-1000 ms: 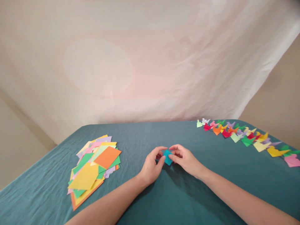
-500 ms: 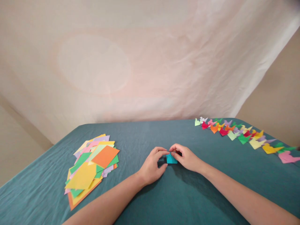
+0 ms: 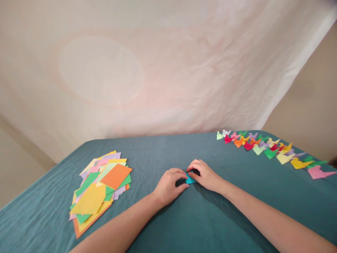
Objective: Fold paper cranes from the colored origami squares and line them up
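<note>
A small folded sheet of blue origami paper (image 3: 190,179) lies on the teal cloth in front of me, partly covered by fingers. My left hand (image 3: 171,185) curves around its left side, index fingertip on the upper edge and thumb by the lower left corner. From the right, my right hand (image 3: 203,174) grips the paper's upper right part between thumb and bent fingers. The exact folds under the fingertips are hidden.
To the left lies a loose pile of coloured paper sheets (image 3: 91,200), an orange sheet (image 3: 116,176) on top. Rows of small folded paper birds (image 3: 284,157) run along the right side of the table (image 3: 168,147). A pale cloth (image 3: 168,70) hangs behind it.
Less of the blue paper shows now, and its visible part has become a smaller triangle. My right fingers have moved slightly left over it. The view has shifted a little.
</note>
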Demonstrator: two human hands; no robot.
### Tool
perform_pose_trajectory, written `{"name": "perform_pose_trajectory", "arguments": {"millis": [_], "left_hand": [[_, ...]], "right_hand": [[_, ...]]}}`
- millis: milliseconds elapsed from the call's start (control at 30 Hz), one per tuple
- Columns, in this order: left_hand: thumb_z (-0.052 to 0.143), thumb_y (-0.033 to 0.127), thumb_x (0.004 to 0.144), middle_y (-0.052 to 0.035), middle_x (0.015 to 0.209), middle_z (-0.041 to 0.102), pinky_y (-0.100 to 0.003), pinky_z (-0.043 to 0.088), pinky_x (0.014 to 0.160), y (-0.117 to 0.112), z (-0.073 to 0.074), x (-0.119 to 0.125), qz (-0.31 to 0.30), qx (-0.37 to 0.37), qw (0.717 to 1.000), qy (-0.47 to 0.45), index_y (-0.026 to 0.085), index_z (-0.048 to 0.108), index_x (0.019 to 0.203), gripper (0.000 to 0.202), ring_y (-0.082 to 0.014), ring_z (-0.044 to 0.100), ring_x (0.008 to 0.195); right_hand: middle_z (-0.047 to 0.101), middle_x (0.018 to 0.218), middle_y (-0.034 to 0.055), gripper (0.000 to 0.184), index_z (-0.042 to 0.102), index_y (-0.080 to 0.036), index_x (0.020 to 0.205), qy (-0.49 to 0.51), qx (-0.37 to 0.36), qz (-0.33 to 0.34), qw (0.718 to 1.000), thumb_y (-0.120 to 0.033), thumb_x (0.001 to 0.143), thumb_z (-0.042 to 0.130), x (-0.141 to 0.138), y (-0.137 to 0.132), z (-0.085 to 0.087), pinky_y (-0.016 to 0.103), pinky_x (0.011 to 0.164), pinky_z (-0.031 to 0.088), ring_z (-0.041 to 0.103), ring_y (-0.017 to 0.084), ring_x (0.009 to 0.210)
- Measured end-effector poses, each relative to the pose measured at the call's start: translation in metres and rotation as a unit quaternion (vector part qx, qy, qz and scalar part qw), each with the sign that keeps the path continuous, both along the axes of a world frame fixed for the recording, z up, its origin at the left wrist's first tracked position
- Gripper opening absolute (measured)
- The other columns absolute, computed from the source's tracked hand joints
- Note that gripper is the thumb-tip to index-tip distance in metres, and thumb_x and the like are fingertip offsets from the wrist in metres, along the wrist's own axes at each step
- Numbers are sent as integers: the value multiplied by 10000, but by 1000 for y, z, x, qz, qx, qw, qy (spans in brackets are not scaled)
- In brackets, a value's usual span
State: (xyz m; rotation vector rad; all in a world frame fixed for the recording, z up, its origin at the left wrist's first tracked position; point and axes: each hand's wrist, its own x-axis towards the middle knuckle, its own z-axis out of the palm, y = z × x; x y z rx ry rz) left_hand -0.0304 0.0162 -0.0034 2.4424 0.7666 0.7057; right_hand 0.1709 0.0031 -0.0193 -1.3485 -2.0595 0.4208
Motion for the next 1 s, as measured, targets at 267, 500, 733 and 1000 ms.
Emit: {"name": "perform_pose_trajectory", "arguments": {"millis": [267, 500, 733, 1000], "left_hand": [[568, 293, 832, -28, 988, 642, -331, 424, 862, 5, 0, 1, -13, 49, 998, 28, 227, 668, 924, 152, -192, 569, 937], [473, 257, 888, -36, 942, 639, -312, 419, 832, 2, 8, 2, -32, 108, 991, 76, 212, 657, 899, 189, -179, 568, 909], [464, 250, 882, -48, 855, 614, -292, 432, 764, 7, 16, 8, -34, 120, 986, 108, 171, 616, 822, 181, -172, 563, 816], [479, 254, 869, -40, 821, 577, -284, 428, 769, 12, 14, 17, -8, 40, 998, 56, 166, 582, 766, 169, -165, 538, 812]], "right_hand": [[545, 885, 48, 49, 596, -187, 845, 1, 52, 0, 999, -179, 798, 582, -1, -7, 5, 325, 756, 410, 497, 182, 848], [576, 827, 36, 116, 645, -196, 818, -36, -4, 66, 997, -171, 838, 534, 7, -12, 17, 302, 736, 426, 531, 165, 802], [586, 956, 64, 287, 653, -242, 1027, -85, 37, 114, 989, -131, 884, 430, 19, -22, 15, 340, 804, 423, 527, 181, 897], [578, 1162, 96, 390, 534, -214, 1226, -144, 60, 169, 973, -106, 886, 378, 32, -39, 17, 394, 882, 418, 490, 213, 1045]]}}
